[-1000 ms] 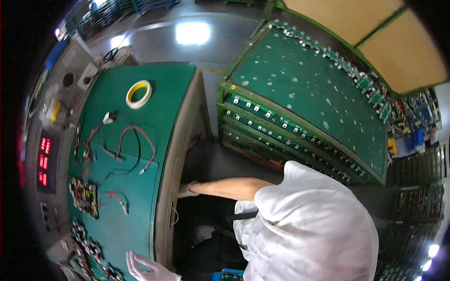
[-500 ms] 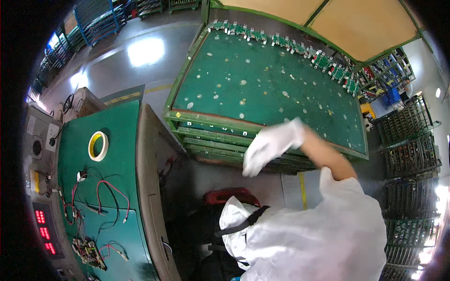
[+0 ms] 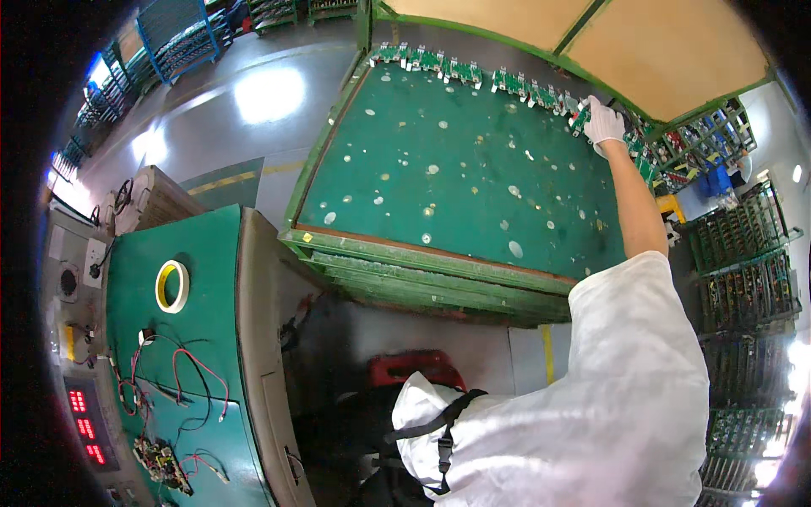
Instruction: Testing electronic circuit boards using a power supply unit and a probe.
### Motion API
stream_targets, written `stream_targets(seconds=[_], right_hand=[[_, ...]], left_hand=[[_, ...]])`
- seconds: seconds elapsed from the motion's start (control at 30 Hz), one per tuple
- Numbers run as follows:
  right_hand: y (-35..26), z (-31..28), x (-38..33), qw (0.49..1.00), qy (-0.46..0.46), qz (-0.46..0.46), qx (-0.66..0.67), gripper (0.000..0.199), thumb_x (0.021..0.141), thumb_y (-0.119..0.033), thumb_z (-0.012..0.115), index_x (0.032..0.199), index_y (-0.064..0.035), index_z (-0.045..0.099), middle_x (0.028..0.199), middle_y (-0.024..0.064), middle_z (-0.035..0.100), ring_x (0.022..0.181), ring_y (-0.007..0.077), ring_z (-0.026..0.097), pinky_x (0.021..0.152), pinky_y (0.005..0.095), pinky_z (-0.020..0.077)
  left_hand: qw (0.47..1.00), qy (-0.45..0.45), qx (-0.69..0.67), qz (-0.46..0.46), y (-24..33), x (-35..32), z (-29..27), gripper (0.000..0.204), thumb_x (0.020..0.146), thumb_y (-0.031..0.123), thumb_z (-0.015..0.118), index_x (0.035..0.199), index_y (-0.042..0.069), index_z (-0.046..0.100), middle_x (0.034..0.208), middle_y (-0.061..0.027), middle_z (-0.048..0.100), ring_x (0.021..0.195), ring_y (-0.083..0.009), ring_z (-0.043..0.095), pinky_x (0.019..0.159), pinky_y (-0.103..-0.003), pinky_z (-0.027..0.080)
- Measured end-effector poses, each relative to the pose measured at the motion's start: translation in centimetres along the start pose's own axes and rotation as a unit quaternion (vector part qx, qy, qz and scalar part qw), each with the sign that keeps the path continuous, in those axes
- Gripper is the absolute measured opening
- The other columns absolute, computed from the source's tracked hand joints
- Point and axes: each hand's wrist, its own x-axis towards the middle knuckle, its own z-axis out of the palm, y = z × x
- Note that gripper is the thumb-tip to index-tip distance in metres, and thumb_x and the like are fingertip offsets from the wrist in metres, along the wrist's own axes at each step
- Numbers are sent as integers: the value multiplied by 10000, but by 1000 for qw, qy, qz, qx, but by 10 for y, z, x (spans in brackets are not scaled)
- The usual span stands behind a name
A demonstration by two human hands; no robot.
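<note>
Right hand (image 3: 604, 124), gloved in white, at the far edge of the green-framed rack (image 3: 405, 160), arm at long reach; fingers touch or just meet a green circuit board (image 3: 579, 119) in the row there. Grip half curled over it; whether it is clenched on the board or only resting, I cannot tell, the knuckles hiding the contact. Left hand out of view, its grip unknown. Main risk, as I judge it: the neighbouring boards (image 3: 460, 69) sit close together, so a sideways drag could catch one on the next and bend its upright parts. A push outward could tip one over the far edge, caused by the long reach and a loose glove fingertip. The bare forearm passes near the boards at the right end and might knock them. Containers: the rack carries the row along its top; its lower shelves show only front edges, contents hidden. Slotted racks (image 3: 733, 232) at right hold many boards, too small to count. Blue trolley (image 3: 179, 38), upper left, bears stacked flat things, kind unclear. Red plastic object (image 3: 414, 367) on the floor, perhaps a bin or stool; inside not visible.
</note>
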Motion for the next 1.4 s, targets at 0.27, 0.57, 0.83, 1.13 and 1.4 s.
stream_targets(seconds=[0.27, 0.57, 0.83, 1.13, 1.4], right_hand=[[32, -30, -42, 990, 96, -60, -84, 473, 873, -389, 785, 1277, -179, 656, 1145, 68, 729, 1140, 260, 688, 1050, 512, 489], [-121, -208, -180, 789, 454, -373, 182, 302, 765, -127, 802, 1042, -147, 683, 1036, 39, 661, 1053, 262, 651, 1054, 475, 514], [-310, -353, -346, 393, 332, -789, 336, 243, 878, -198, 763, 1099, -123, 695, 1138, 97, 667, 1112, 261, 656, 997, 562, 540], [-472, -433, -507, 92, 382, -813, 429, 383, 876, -159, 711, 1250, -206, 643, 1267, 25, 643, 1240, 221, 623, 1114, 438, 485], [-576, -435, -548, 133, 264, -842, 452, 315, 882, -214, 788, 1169, -125, 695, 1116, 82, 701, 1125, 310, 671, 1006, 453, 523]], left_hand=[[998, 21, -32, 54, 13, -5, 22, 149, 990, 166, 760, 1020, 22, 784, 925, -125, 769, 771, -263, 703, 761, -364, 588], [823, -296, -471, -115, 188, -28, 5, 311, 1027, 137, 533, 1088, -47, 777, 1188, -165, 749, 1074, -266, 710, 1014, -383, 528], [181, -294, -884, -317, 237, -2, 32, 612, 1142, 486, 376, 1509, 15, 512, 1440, -144, 621, 1304, -267, 606, 1157, -439, 445], [469, 74, -791, -386, 11, -30, -2, 434, 1076, 193, 518, 1452, -25, 521, 1323, -154, 664, 1219, -253, 665, 1049, -411, 549], [728, 125, -518, -431, -124, -36, 51, 380, 1065, 166, 529, 1395, 11, 638, 1341, -52, 683, 1152, -141, 626, 917, -294, 521]])
